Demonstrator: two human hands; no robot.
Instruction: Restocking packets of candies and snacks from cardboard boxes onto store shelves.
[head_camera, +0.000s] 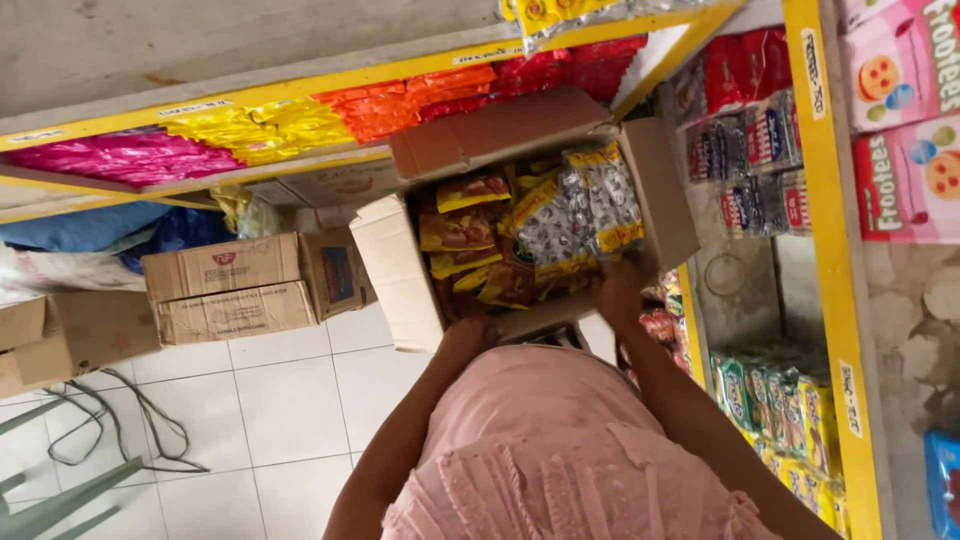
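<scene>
Probably light but floppy, the open cardboard box (400, 270) of snack packets (530, 235) is gripped underneath by both hands, left hand (468, 335) and right hand (618, 290).

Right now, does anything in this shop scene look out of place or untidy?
A loose cable lies tangled across the tiled floor. Otherwise nothing stands out: both hands hold the open snack carton.

White square floor tiles (290, 400) lie under yellow-framed shop shelves (815, 250) packed with bright snack packets (300, 122); closed brown cardboard cartons (235, 290) and loose dark cables (120, 425) rest on the floor.
</scene>
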